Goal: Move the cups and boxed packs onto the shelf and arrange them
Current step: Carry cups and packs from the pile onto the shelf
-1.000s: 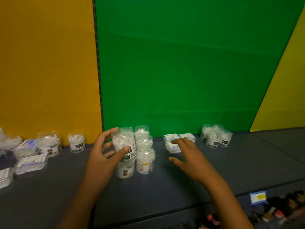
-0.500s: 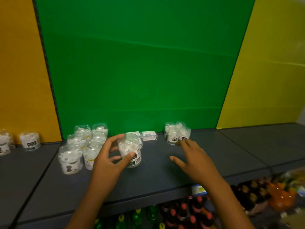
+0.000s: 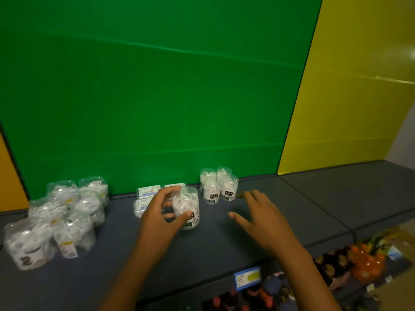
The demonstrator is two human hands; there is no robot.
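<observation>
Compared with half a second ago, the view is seen swung further right, so that the large cluster of cups (image 3: 60,218) now sits at the far left and the held cup (image 3: 187,208) has been carried to just in front of the boxed packs (image 3: 148,199) and nearer the small group of cups (image 3: 219,187) by the green back panel (image 3: 157,97). On the held cup's dark label part of the word "FLOSS" can be read; the labels on the small group are too blurred to read, as is the writing on the blue and yellow price tag (image 3: 248,278) at the shelf (image 3: 224,243) edge. The held cup is gripped upright by the left hand (image 3: 161,217), its thumb across the front and its fingers (image 3: 167,191) curled round the back. The right hand (image 3: 262,218) is held flat and spread above the shelf, grasping nothing, just short of the small group
</observation>
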